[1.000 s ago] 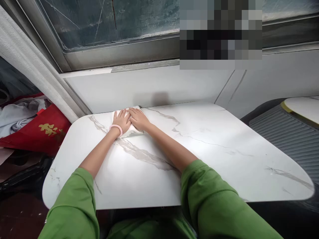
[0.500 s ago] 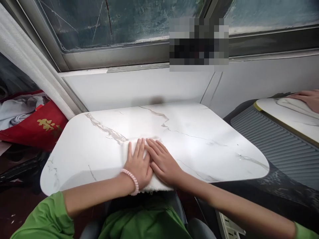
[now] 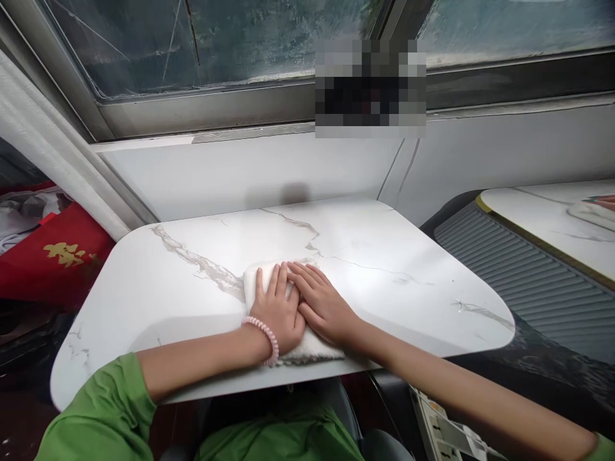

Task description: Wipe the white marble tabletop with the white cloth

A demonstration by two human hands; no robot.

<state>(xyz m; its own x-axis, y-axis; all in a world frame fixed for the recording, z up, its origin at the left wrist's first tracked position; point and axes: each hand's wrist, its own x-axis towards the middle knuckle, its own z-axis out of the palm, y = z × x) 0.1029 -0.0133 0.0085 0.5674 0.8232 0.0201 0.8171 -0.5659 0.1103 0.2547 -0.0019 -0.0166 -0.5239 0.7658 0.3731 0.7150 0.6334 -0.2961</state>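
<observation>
A folded white towel [image 3: 312, 349] lies on the white marble-patterned table [image 3: 394, 250], a little in from its near edge. My left hand [image 3: 278, 314] presses flat on the towel, fingers stretched forward. Beside it and partly over its thumb side rests my right hand [image 3: 329, 307], also flat, its fingers slanting up to the left. Between them the hands cover much of the towel. Around my left wrist sits a pink coiled band [image 3: 264, 331].
At the right stands a second marble-patterned table [image 3: 519, 205], where another person's fingers touch a white cloth [image 3: 596, 214]. A red bag [image 3: 72, 256] holding fabric is at the left. Below right is a power strip [image 3: 427, 426]. A wall and window back the table.
Both hands have slid the towel forward, away from the near edge, and slightly right. The view has shifted a little, and the other person's hand is now mostly out of frame.
</observation>
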